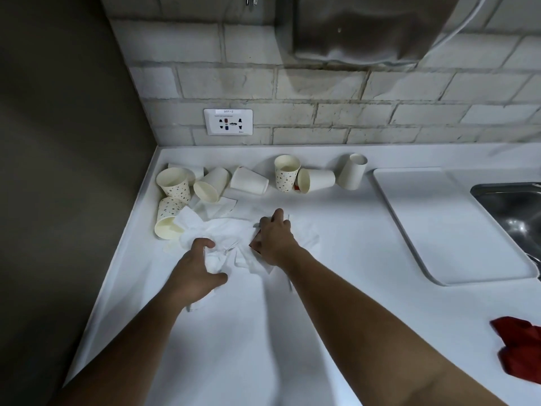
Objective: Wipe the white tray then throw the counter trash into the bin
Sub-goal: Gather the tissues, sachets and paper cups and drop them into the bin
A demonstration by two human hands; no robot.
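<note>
- Fingers [205,244] of my left hand [194,273]: curled, thumb opposite, clenched round a crumpled wad at the near side of the tissue pile [231,230]. Judged purpose: bunching loose sheets into one carry.
- Right hand [275,240]: lies knuckles-up on the pile's right side, one finger reaching forward. A small red-brown packet [254,244] shows at its left edge. Whether these fingers pinch it or only press down, I cannot tell.
- Paper cups [248,180]: a ragged row along the back wall, most tipped over, two upright; the leftmost ones touch the pile's far-left corner. Raking the tissue toward me looks likely to roll them.
- White tray [448,227]: flat on the counter [257,341], well to the right of the pile, its far-right corner against the steel sink [509,206]. Nothing lies on it.
- Red cloth [521,347]: bunched at the counter's near right, apart from both hands; judged set down, wiping done.
- Room: bare counter between pile and tray, and in front of me. Dark side wall closes off the left edge.
- Bin: not in view.
</note>
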